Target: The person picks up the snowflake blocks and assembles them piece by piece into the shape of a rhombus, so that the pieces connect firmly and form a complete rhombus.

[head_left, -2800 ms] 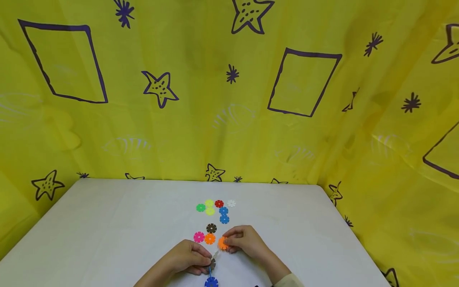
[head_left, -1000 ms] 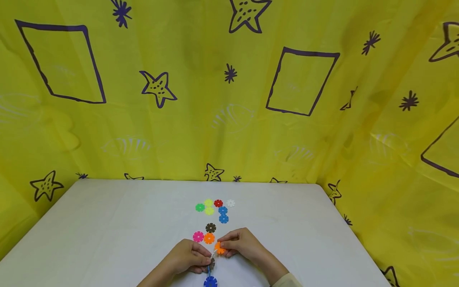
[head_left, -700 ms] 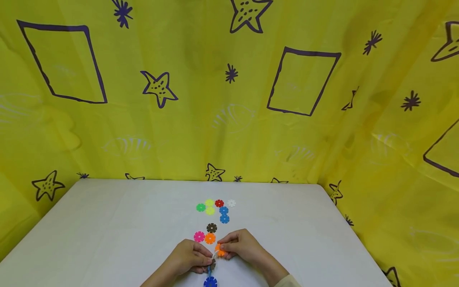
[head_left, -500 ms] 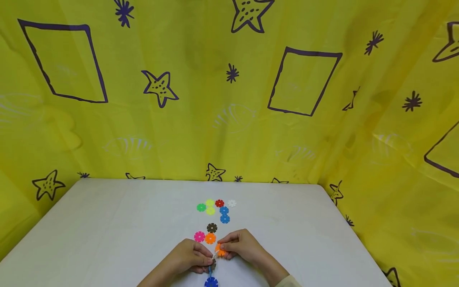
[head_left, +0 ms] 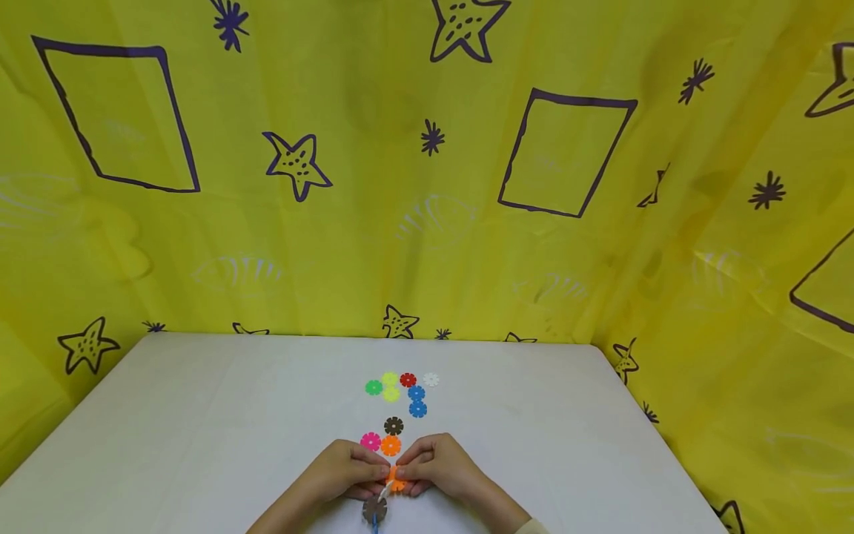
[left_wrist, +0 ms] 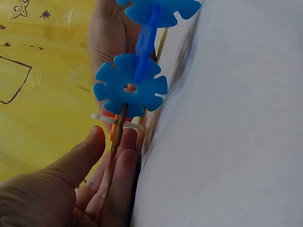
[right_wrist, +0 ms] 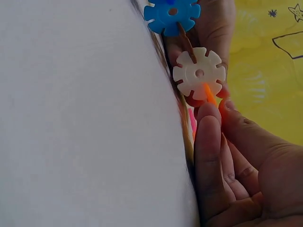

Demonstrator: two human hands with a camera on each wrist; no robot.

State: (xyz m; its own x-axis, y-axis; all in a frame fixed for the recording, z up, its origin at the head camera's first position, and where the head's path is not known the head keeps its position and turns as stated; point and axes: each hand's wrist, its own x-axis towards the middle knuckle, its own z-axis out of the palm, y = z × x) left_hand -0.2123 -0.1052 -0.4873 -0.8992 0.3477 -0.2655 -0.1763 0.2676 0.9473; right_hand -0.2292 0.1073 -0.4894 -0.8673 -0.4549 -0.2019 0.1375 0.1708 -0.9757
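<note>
In the head view my left hand and right hand meet at an orange snowflake disc, both pinching it, thumb tips almost side by side. A white slotted disc joins the orange one at its edge. Below it hangs a brown disc, linked to a light blue disc. A darker blue disc and another light blue disc continue the chain in the left wrist view. The fingers hide the upper part of the orange disc.
On the white table, just beyond the hands, lie a pink disc, a loose orange disc and a dark brown disc. Farther back are green, red, white, yellow and blue discs. A yellow curtain encloses the table.
My left hand has let go of the brown disc and moved up to the orange one. The right hand has brought the orange disc left, onto the white disc; the chain hangs lower.
</note>
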